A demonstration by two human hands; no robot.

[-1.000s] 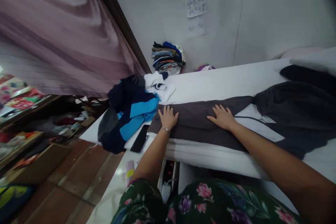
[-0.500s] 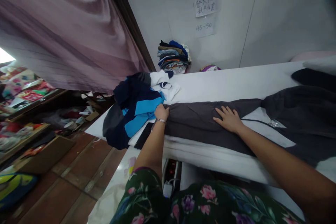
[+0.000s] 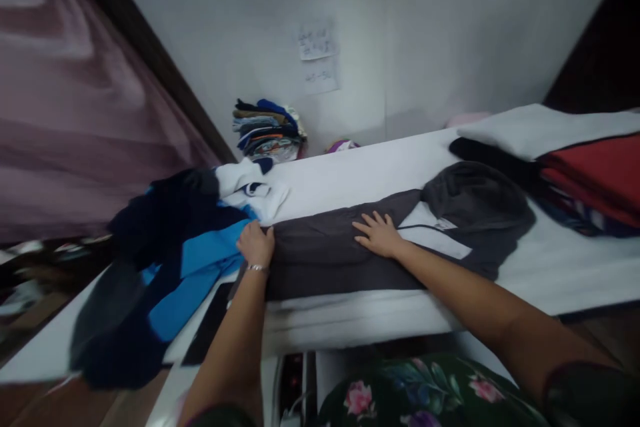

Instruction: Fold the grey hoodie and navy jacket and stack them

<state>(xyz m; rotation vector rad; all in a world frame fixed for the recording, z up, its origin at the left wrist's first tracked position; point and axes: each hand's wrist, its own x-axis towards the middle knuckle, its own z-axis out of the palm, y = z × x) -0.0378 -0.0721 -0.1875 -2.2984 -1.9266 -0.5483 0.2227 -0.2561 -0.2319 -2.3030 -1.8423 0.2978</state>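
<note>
While a dark grey hooded garment (image 3: 340,260) is kept spread out on the white counter (image 3: 350,180), the right hand (image 3: 379,235) is pressed onto it with the fingers held apart. The left hand (image 3: 255,245) is placed at the garment's end, its fingers drawn together on the edge, just beside a bright blue and navy jacket (image 3: 195,267).

A charcoal-grey hooded jacket (image 3: 345,260) lies flat on a white tabletop (image 3: 360,180), its fabric body folded lengthwise into a long, smooth band toward 9 o'clock, the rounded, bunched hood (image 3: 475,197) at 2 o'clock.
</note>
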